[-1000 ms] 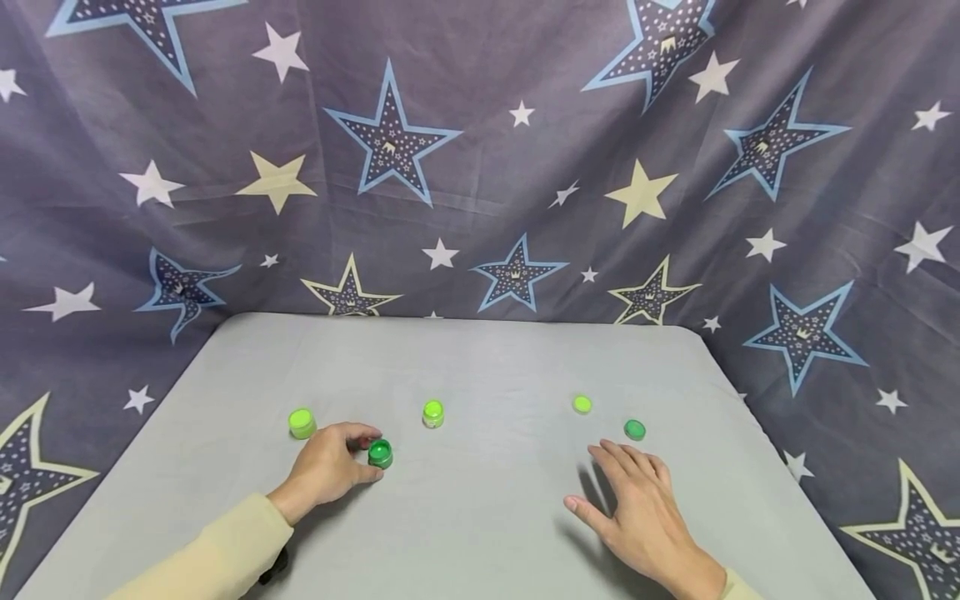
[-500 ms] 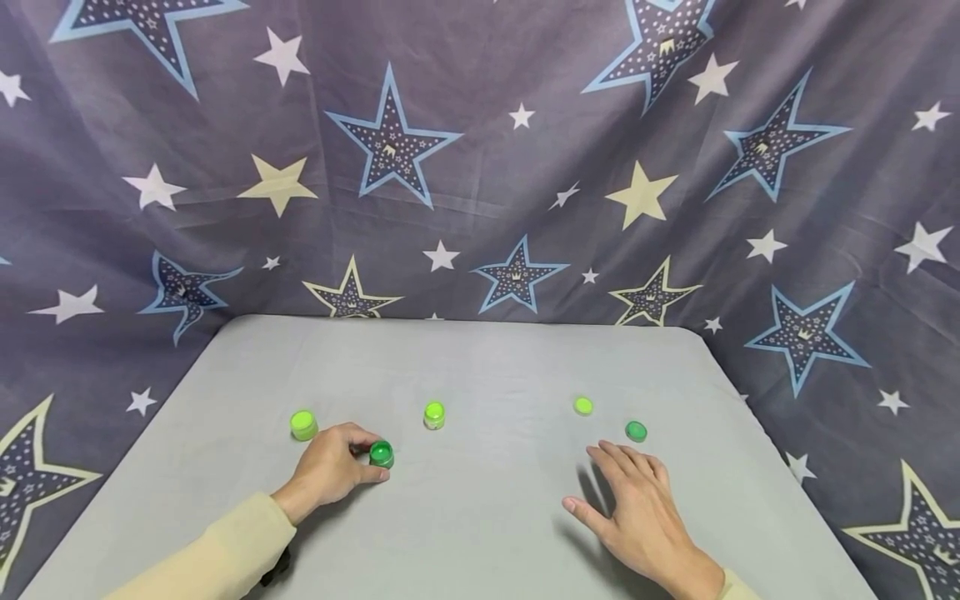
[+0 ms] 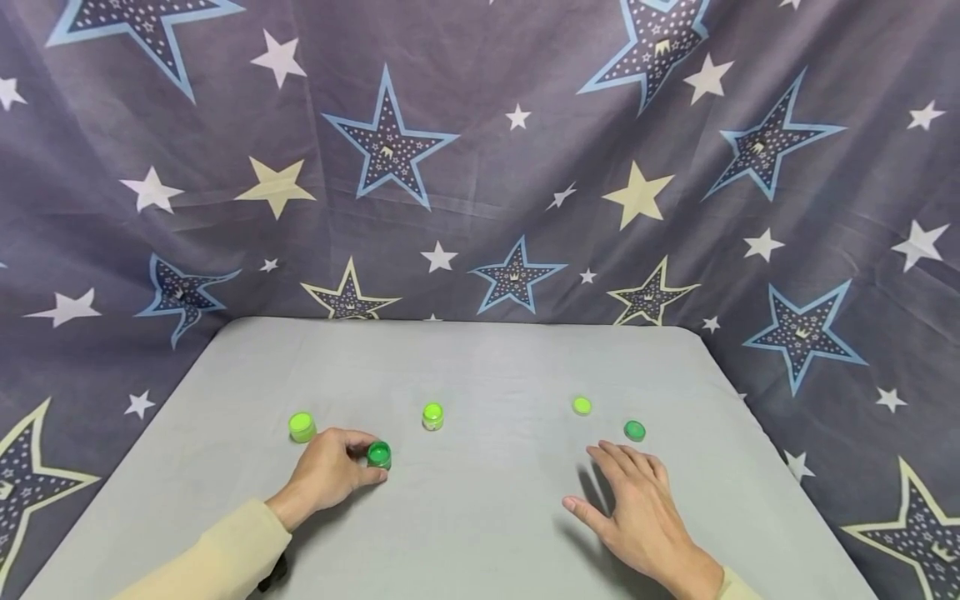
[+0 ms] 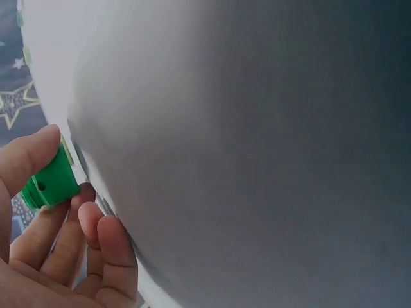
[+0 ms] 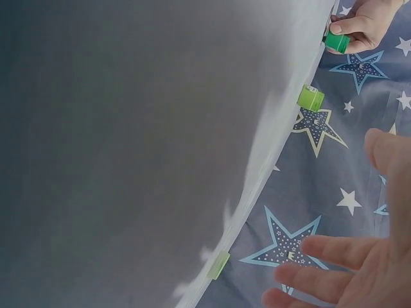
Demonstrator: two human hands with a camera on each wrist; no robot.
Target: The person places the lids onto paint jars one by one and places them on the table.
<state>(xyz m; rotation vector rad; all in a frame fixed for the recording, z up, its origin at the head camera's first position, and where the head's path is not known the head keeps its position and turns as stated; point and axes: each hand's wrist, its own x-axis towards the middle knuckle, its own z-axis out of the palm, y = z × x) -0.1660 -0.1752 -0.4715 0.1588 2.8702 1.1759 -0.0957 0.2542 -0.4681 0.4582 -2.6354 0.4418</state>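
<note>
My left hand (image 3: 330,471) holds a small dark green paint jar (image 3: 379,456) by its sides, thumb in front and fingers behind. The jar is upright and lidless, its green inside showing from above. In the left wrist view the green jar (image 4: 54,179) sits between thumb and fingers, with the other fingers loosely bent beside it. My right hand (image 3: 641,512) is over the right side of the table, fingers spread and holding nothing. Just beyond its fingertips lies a dark green lid (image 3: 634,431), and a lime green lid (image 3: 582,406) lies farther back.
A lime green jar (image 3: 432,416) stands back and right of the held one. Another lime jar (image 3: 302,427) stands left, close to my left hand's knuckles. Everything sits on a grey cloth-covered table (image 3: 495,358), with a star-patterned curtain (image 3: 480,208) rising behind it.
The left thumb has slid slightly right along the dark green jar, and the fingers have drawn in closer around it. The right hand stays in place; the jars and lids have not visibly moved.
</note>
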